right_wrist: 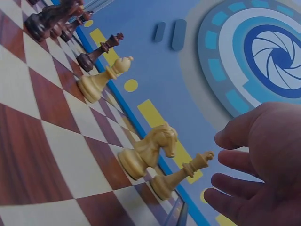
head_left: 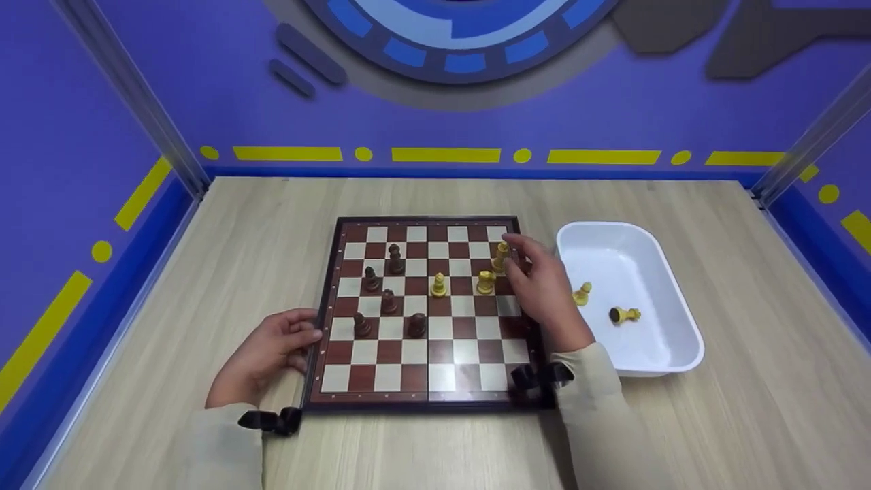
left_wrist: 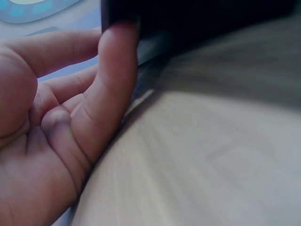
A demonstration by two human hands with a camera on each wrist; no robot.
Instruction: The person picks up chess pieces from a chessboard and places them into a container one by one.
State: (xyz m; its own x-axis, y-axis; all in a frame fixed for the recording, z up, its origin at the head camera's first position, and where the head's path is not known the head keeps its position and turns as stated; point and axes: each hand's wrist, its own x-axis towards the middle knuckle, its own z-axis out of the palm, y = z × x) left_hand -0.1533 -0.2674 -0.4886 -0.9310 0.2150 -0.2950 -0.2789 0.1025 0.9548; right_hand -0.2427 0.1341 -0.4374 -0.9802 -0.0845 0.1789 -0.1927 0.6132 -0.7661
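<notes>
If it drifts, your right hand [head_left: 548, 289], fingers parted, could topple the king [right_wrist: 178, 178]; whether your left hand [head_left: 272, 347] grips is unclear.

Head view: bright, even light, consistent with a source overhead. Glare whitens the near right squares of the board [head_left: 453, 350]; a faint sheen marks the floor of the tray [head_left: 646, 265]. A dark shadow lies on the table [head_left: 381, 449] beside the right sleeve [head_left: 599, 415]. The dark pieces [head_left: 388, 301] lose surface detail. Side walls lean outward, suggesting wide-angle distortion. Left wrist view: dimmer and soft; the tabletop is smeared, the board nearly black, the left hand [left_wrist: 51, 127] clearer. Right wrist view: well lit, steeply tilted; the pale knight [right_wrist: 150, 148] fairly crisp, the right hand [right_wrist: 277, 160] shaded.
</notes>
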